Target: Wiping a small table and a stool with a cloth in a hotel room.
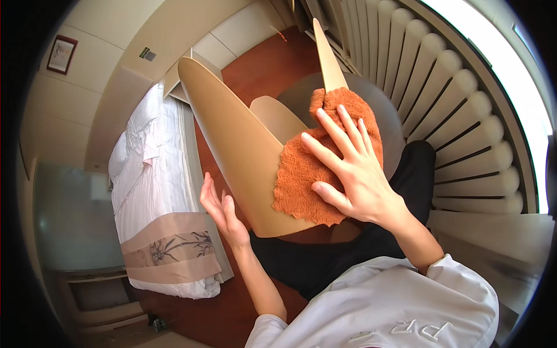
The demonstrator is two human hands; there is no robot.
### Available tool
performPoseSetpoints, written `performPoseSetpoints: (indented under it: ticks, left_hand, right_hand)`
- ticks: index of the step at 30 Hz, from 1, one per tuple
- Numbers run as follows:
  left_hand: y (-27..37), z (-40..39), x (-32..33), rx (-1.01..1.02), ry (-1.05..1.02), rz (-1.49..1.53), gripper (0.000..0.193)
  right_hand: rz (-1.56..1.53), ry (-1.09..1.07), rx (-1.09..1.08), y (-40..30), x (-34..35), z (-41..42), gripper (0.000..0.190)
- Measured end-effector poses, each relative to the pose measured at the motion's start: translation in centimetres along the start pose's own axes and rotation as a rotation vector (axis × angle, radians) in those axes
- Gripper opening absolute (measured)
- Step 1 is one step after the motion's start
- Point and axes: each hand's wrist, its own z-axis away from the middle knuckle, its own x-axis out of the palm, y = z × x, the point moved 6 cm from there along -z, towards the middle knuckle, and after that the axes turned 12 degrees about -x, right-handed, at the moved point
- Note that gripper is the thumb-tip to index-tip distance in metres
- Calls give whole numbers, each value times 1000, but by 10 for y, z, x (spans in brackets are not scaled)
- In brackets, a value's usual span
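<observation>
A tan, smooth chair [230, 143] with a wide curved panel and pointed ends stands before me; whether that panel is its seat or backrest I cannot tell. An orange terry cloth [300, 182] with a scalloped edge lies over its right part, at the foot of a narrow upright point. My right hand [359, 174] rests flat on the cloth, fingers spread, palm down. My left hand [224, 213] is raised beside the chair's lower left edge, fingers apart and holding nothing. The chair parts under the cloth are hidden.
Behind the chair is a round dark grey surface [391, 117]. A white column radiator [470, 130] curves along the right under a bright window. On the left stands a bed [161, 174] with white bedding and a bamboo-patterned runner [174, 248]. The floor [270, 56] is reddish brown.
</observation>
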Motion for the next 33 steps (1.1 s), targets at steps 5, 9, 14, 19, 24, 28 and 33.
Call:
performPoseSetpoints:
  ticks: [5, 9, 14, 19, 24, 28, 33]
  left_hand:
    - [50, 8, 37, 119, -215, -296, 78]
    - [50, 0, 41, 93, -260, -349, 84]
    - [8, -19, 2, 62, -263, -212, 89]
    - [-67, -36, -35, -123, -229, 16, 96]
    - [-226, -24, -116, -620, -133, 148, 64]
    - [-101, -38, -33, -247, -132, 56, 63]
    - [31, -34, -3, 10, -222, -200, 48]
  right_hand:
    - [-223, -13, -157, 29, 18, 0, 60]
    - [-491, 249, -134, 91, 45, 31, 63]
    - [-1303, 301, 715, 149, 180, 117, 63]
    - [-999, 81, 610, 117, 196, 130, 62]
    - [-492, 83, 10, 36, 59, 14, 100]
    - [-176, -293, -284, -1, 55, 6, 73]
    - [137, -289, -576, -35, 62, 1, 64]
